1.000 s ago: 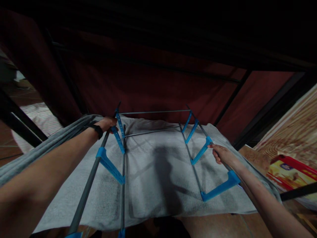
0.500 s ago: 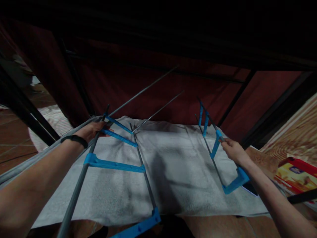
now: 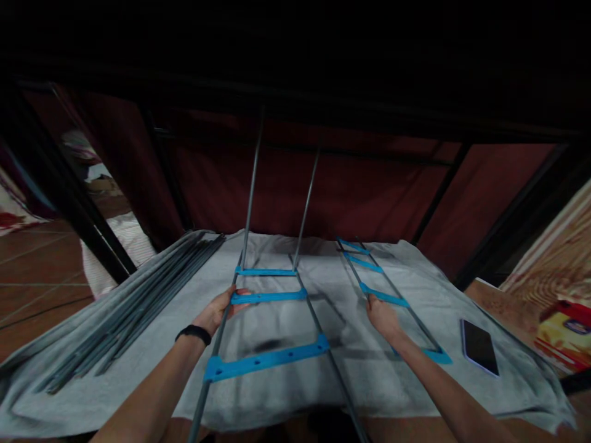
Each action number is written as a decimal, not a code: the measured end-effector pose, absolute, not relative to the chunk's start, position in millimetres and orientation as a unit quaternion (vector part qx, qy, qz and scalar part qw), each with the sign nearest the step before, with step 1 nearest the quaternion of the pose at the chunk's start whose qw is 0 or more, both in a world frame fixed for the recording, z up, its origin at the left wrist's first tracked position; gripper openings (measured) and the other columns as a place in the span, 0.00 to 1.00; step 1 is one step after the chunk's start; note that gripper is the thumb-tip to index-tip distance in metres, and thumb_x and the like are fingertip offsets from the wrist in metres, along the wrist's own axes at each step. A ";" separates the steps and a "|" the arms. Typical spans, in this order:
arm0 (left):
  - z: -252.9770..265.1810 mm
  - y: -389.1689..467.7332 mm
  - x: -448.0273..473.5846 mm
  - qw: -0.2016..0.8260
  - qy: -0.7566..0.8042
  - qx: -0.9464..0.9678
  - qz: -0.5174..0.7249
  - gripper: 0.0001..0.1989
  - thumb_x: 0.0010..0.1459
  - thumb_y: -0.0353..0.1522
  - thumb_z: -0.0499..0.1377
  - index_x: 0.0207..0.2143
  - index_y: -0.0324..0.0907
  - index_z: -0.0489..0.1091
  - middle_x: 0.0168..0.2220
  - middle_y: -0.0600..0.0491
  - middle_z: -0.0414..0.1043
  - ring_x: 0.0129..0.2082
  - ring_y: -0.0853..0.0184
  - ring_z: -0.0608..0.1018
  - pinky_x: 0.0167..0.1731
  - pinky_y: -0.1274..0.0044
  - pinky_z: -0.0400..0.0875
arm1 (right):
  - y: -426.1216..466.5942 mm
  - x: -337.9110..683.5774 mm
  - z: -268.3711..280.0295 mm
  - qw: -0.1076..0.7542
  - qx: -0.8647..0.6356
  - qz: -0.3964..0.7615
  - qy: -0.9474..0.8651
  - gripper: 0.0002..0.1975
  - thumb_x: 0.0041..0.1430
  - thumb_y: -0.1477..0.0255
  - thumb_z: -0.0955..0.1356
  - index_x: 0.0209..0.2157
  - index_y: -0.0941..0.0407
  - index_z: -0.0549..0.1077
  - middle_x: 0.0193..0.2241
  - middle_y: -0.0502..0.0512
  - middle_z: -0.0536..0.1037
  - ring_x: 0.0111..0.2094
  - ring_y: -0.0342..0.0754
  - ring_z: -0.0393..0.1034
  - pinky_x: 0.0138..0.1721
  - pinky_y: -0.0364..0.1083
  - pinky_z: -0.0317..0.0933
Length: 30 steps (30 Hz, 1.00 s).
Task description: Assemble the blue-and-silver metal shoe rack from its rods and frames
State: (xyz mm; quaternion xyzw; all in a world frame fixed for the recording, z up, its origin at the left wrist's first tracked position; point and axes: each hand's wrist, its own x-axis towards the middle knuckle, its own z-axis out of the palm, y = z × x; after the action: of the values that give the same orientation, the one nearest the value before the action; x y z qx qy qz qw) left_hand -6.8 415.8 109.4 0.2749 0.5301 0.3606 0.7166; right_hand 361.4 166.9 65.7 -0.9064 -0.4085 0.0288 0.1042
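Observation:
My left hand (image 3: 224,309) is closed around the left tube of a ladder-like frame (image 3: 268,362), made of grey tubes with blue plastic crosspieces, beside one crosspiece. Two thin grey rods (image 3: 252,184) rise from this frame's far crosspiece, one at each end. On the right, a second ladder-like frame (image 3: 385,298) of the same make lies low over the grey cloth (image 3: 175,335). My right hand (image 3: 381,315) grips its left tube close to a blue crosspiece; the fingertips are partly hidden. My right forearm covers part of its near end.
Several loose grey tubes (image 3: 143,307) lie bundled on the cloth at left. A phone (image 3: 479,346) rests at the right, near a red and yellow box (image 3: 566,332). Dark posts (image 3: 443,191) and a dark red curtain (image 3: 295,203) stand behind.
The right frame has gone from standing tilted on its side to lying flatter, further left. The left frame has levelled and its rods now point more upright. My view has shifted, showing the tube bundle.

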 end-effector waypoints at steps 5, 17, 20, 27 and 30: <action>79.4 396.2 11.6 0.749 0.519 0.231 0.341 0.13 0.67 0.35 0.52 0.40 0.34 0.71 0.27 0.46 0.77 0.21 0.65 0.80 0.23 0.76 0.78 | 149.8 365.1 50.7 0.097 -0.905 0.065 -0.409 0.14 0.66 0.72 0.60 0.49 0.61 0.71 0.40 0.69 0.79 0.45 0.60 0.76 0.45 0.53 0.65; 30.5 320.6 24.0 0.778 0.468 0.178 0.379 0.11 0.67 0.34 0.50 0.40 0.39 0.71 0.27 0.47 0.77 0.25 0.63 0.82 0.29 0.75 0.81 | 151.0 268.4 81.7 0.474 -0.636 0.560 -0.237 0.10 0.64 0.65 0.62 0.31 0.56 0.65 0.23 0.49 0.72 0.20 0.40 0.66 0.22 0.37 0.61; 25.1 307.3 34.0 0.779 0.464 0.178 0.382 0.10 0.67 0.34 0.50 0.40 0.40 0.69 0.27 0.49 0.75 0.24 0.65 0.81 0.27 0.76 0.80 | 150.4 271.7 106.9 0.497 -0.639 0.542 -0.228 0.09 0.58 0.72 0.67 0.28 0.56 0.62 0.18 0.43 0.65 0.13 0.35 0.54 0.14 0.34 0.45; 22.2 280.3 90.2 0.823 0.410 0.216 0.329 0.08 0.65 0.34 0.51 0.36 0.41 0.67 0.26 0.49 0.73 0.24 0.65 0.79 0.26 0.77 0.77 | 173.2 293.3 195.7 0.520 -0.612 0.509 -0.310 0.05 0.58 0.78 0.65 0.34 0.56 0.63 0.17 0.40 0.61 0.12 0.33 0.47 0.12 0.34 0.38; 23.3 276.6 115.9 0.835 0.382 0.224 0.326 0.04 0.62 0.31 0.54 0.35 0.42 0.67 0.30 0.48 0.74 0.27 0.66 0.80 0.29 0.78 0.76 | 188.2 294.6 220.5 0.479 -0.640 0.485 -0.355 0.06 0.59 0.76 0.66 0.33 0.55 0.62 0.16 0.39 0.60 0.11 0.33 0.45 0.11 0.34 0.38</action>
State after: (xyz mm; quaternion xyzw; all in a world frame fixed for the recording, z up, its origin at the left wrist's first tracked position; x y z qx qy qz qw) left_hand 115.9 276.6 23.3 0.2238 0.3825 0.3264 0.8349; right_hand 294.6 188.2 220.5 -0.6396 -0.3551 0.4854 0.4788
